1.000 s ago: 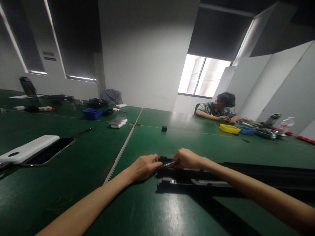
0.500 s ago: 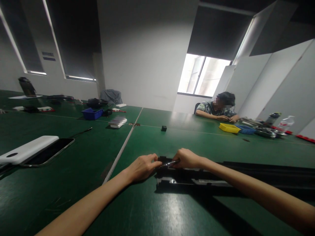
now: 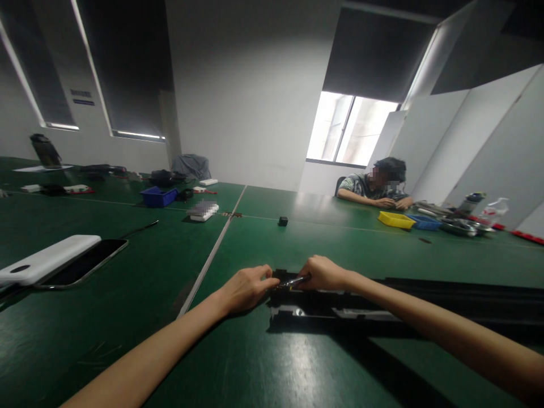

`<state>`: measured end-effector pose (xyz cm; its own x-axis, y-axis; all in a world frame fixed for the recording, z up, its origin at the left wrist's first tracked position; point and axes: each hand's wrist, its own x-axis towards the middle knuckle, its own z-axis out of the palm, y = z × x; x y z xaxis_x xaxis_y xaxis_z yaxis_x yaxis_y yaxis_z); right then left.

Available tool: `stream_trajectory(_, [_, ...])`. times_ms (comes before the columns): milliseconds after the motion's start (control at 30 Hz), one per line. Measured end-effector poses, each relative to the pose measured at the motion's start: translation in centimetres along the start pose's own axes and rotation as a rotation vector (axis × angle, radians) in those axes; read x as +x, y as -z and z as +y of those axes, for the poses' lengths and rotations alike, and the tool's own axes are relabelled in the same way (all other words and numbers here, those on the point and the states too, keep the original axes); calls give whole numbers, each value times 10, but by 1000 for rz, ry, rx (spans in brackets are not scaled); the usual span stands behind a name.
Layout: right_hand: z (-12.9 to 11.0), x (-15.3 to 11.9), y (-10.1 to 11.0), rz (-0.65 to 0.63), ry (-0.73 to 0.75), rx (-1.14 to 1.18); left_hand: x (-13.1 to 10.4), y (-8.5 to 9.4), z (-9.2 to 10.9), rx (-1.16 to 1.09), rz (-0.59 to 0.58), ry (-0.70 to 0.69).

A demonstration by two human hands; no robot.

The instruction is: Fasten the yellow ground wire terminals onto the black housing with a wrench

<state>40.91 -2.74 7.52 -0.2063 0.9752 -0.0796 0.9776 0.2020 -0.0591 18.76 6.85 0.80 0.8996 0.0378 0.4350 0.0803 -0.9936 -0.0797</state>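
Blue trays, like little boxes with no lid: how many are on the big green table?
2. A dark blue tray is far off on the left; a lighter blue tray is on the right, beside the yellow tray. More could be hidden.

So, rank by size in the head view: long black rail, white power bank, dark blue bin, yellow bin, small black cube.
Long black rail
White power bank, though nearness enlarges it
Dark blue bin and yellow bin, too alike to rank
Small black cube
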Motion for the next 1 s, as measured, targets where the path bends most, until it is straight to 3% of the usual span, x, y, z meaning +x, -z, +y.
stream_trajectory(767, [-4, -1, -1, 38, -51, -80, 0, 1, 1, -1, -1, 3])
stream_trajectory(1000, [0, -3, 3, 36, -34, 123, 0, 1, 0, 5, -2, 2])
